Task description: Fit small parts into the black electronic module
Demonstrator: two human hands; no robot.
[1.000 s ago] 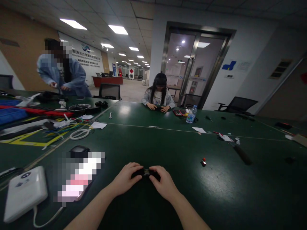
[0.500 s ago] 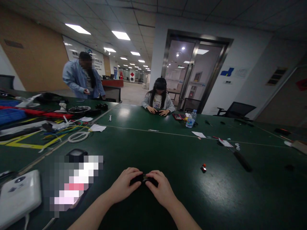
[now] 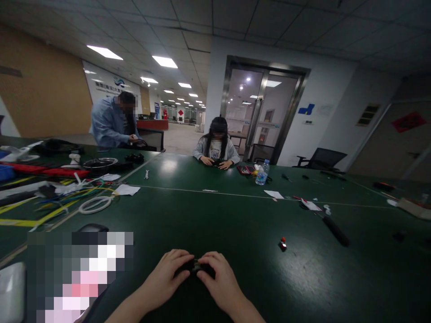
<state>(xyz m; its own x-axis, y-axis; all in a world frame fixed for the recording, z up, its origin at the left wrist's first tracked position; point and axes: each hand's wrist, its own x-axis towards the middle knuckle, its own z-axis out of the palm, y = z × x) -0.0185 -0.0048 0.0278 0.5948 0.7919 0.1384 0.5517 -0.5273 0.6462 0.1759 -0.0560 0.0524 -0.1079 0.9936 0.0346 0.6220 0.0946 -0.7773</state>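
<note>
Near the bottom centre of the head view, a small black object (image 3: 194,268) with a lighter middle is held between both hands. My left hand (image 3: 168,274) has its fingers curled over the object's left end, with the thumb along its near side. On the right end, my right hand (image 3: 220,277) pinches it the same way. Fingers cover most of the object, so its kind does not show. Beneath it lies the dark green tabletop (image 3: 235,229). To the right of my hands sits a small red and silver item (image 3: 283,243).
A blurred-out phone-like thing (image 3: 84,278) lies left of my arms, beside a white device (image 3: 11,291). Cables (image 3: 96,205), papers and tools crowd the far left. A water bottle (image 3: 262,172) and black-handled tool (image 3: 336,231) lie right. One person sits opposite (image 3: 217,146); another stands left (image 3: 111,121).
My view has tilted up and shifted right, so my hands and the table appear lower. Both hands keep the black object. The standing person has bent forward, hands now together.
</note>
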